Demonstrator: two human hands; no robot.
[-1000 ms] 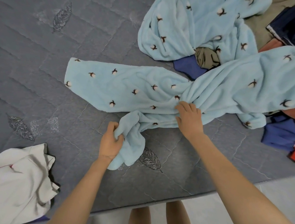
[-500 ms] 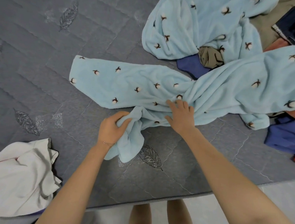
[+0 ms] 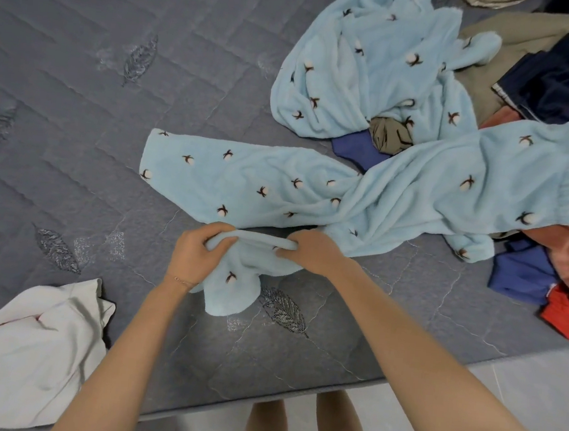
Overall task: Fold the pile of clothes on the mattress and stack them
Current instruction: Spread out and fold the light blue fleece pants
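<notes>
The left hand [image 3: 197,252] and right hand [image 3: 314,252] are gripping, fingers curled, one leg of the pale blue trousers [image 3: 416,192], which are lying across the grey quilted mattress [image 3: 83,60] beside pale floor [image 3: 519,390].

A home bedroom: a grey quilted mattress [image 3: 153,49] strewn with a pile of clothes [image 3: 545,83], pale tiled floor [image 3: 519,390] beside it.

A thin chain bracelet [image 3: 181,280] circles the bare left wrist.
</notes>
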